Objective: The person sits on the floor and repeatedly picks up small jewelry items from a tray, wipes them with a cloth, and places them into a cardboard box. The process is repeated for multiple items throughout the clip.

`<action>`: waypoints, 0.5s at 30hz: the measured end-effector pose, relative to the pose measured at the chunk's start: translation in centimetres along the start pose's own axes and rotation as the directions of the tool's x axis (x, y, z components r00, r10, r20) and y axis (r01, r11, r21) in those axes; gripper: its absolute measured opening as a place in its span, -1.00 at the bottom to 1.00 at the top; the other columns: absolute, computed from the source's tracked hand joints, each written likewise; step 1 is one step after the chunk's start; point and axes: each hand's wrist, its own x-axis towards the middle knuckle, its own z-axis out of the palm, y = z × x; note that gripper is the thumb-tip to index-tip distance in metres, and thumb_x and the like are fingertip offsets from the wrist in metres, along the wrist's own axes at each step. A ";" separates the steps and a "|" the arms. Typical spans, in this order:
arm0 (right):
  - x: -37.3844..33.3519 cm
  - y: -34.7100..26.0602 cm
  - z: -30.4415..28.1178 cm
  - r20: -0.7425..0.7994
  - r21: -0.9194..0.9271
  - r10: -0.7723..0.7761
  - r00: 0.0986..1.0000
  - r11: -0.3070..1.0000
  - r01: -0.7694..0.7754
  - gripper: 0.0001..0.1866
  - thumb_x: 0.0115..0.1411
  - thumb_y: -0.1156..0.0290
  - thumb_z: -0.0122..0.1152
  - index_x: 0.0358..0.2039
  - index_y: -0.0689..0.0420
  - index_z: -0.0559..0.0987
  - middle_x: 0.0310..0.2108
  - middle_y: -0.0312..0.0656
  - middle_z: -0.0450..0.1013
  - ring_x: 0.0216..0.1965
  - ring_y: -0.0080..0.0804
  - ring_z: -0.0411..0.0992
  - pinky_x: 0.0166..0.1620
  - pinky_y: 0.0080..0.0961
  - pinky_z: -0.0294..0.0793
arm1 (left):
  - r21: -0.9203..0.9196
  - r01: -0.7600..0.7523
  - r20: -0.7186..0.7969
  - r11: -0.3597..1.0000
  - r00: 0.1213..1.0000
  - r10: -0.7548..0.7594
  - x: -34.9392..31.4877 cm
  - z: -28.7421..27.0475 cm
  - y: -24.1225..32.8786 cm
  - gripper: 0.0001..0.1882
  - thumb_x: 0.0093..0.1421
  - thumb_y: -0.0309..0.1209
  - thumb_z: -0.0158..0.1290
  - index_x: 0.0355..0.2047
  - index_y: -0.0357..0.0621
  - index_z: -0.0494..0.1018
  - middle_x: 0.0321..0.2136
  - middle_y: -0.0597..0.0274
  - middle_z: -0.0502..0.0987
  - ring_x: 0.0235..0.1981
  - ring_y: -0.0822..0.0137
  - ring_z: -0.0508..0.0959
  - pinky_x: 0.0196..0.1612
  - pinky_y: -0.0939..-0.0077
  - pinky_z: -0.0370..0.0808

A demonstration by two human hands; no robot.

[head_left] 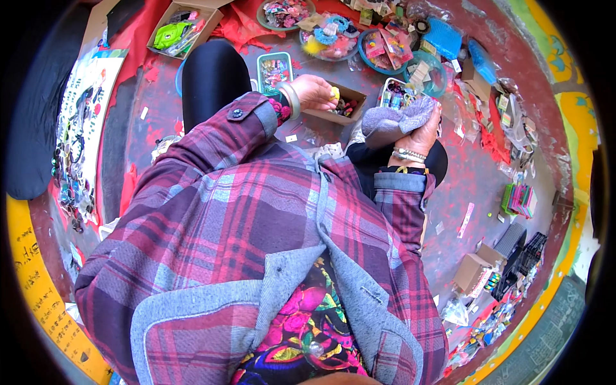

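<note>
A grey floor (453,187) with red patches spreads under the seated person, whose plaid jacket (218,212) fills the near middle. On the left stands a long white panel (99,110) lined with sunglasses. Far left is an open cardboard box (205,31) with a bright green item inside; far right of centre, a clear teal round bowl (441,75) holds pale cards. Between the hands, slightly farther off, lies a shallow brown cardboard box (332,116) of small goods. The right hand (423,137), partly closed, grips a fluffy grey-lilac cloth (399,119) that hides some of its fingers, above the right knee. Left of it, the left hand (314,93) is nearly closed, its fingertips pinching a small yellow piece (335,94) beside the brown box.
</note>
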 end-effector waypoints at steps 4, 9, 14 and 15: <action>0.5 0.2 -0.5 0.008 0.017 0.014 1.000 1.000 -0.015 -0.66 0.18 0.12 -0.04 -0.20 0.11 0.44 -0.25 -0.28 0.43 -0.22 -0.42 0.39 -0.14 -0.44 0.37 | 0.057 0.031 -0.113 0.998 0.993 -0.025 2.6 -1.2 -0.9 -0.78 0.14 -0.40 -0.04 -0.24 -0.27 0.35 -0.37 0.00 0.51 -0.38 0.23 0.56 -0.32 0.50 0.52; 0.4 0.3 -0.6 0.033 0.006 0.009 0.999 1.000 -0.009 -0.68 0.17 0.13 -0.03 -0.21 0.09 0.44 -0.26 -0.30 0.43 -0.23 -0.43 0.39 -0.15 -0.44 0.36 | -0.201 -0.055 -0.511 0.978 0.858 -0.057 5.5 -8.1 -1.0 -0.78 0.18 -0.39 -0.17 -0.38 -0.31 0.38 -0.39 -0.01 0.53 -0.45 0.26 0.56 -0.40 0.48 0.53; -0.3 1.0 1.7 -0.029 0.019 0.093 0.995 0.996 -0.093 -0.73 0.17 0.17 -0.03 -0.31 0.09 0.46 -0.40 -0.32 0.44 -0.38 -0.50 0.39 -0.29 -0.54 0.37 | -0.218 -0.388 -0.828 0.896 0.559 0.041 7.9 -17.7 -1.8 -0.74 0.15 -0.31 -0.22 -0.50 -0.24 0.35 -0.44 0.04 0.53 -0.46 0.22 0.54 -0.47 0.47 0.44; -0.4 1.3 1.8 -0.004 -0.001 0.119 0.993 0.993 -0.119 -0.73 0.17 0.17 -0.04 -0.30 0.09 0.46 -0.40 -0.32 0.43 -0.38 -0.49 0.39 -0.29 -0.53 0.38 | -0.216 -0.434 -0.861 0.875 0.507 0.040 8.2 -19.0 -2.7 -0.74 0.15 -0.31 -0.22 -0.51 -0.24 0.34 -0.45 0.05 0.52 -0.48 0.23 0.54 -0.48 0.48 0.43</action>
